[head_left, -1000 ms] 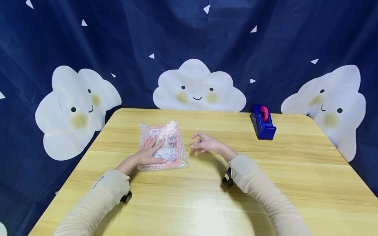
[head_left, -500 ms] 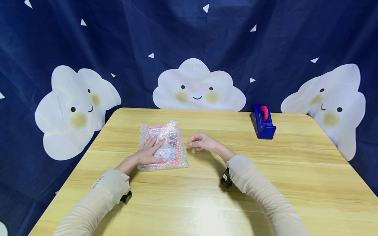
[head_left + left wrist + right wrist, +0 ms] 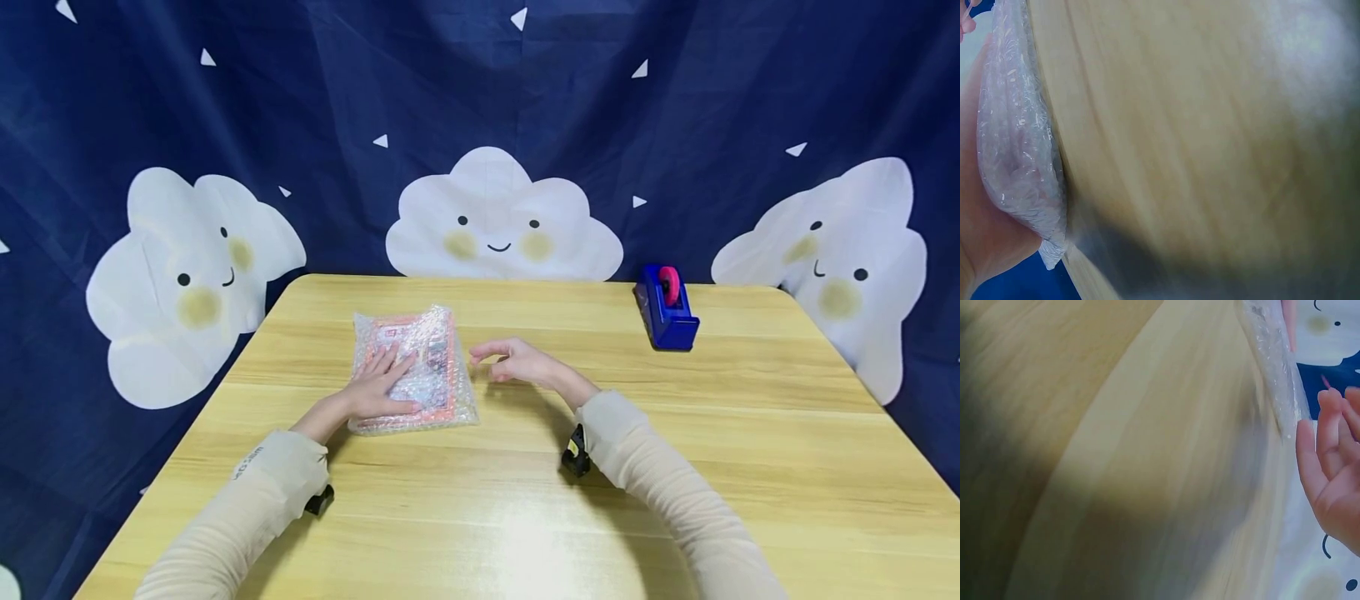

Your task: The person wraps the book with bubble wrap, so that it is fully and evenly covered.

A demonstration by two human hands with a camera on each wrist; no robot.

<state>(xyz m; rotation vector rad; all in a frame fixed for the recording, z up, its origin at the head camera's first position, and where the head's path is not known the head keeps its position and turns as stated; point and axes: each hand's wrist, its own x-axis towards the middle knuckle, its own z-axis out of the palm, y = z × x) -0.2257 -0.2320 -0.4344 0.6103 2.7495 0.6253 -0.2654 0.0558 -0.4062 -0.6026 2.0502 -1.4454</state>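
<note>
A flat package (image 3: 431, 385) in clear bubble wrap lies on the table, and an orange-bordered printed item shows through the wrap. My left hand (image 3: 372, 395) rests on its left half with fingers spread. In the left wrist view the puffy side of the bubble wrap (image 3: 1019, 131) stands beside that hand. Just off the package's right edge is my right hand (image 3: 525, 364), its index finger reaching toward the wrap and its thumb apart. The right wrist view has this hand (image 3: 1338, 481) with loosely bent fingers near the wrap's edge; nothing shows clearly between them.
A blue tape dispenser (image 3: 670, 321) with a pink roll core stands at the back right of the wooden table (image 3: 465, 508). Behind the table hangs a dark blue curtain (image 3: 337, 92) printed with white clouds. Both wrists carry small black devices.
My right hand has moved slightly left toward the package. Its fingertips came together half a second ago and are now apart. My left hand and the package have stayed in place.
</note>
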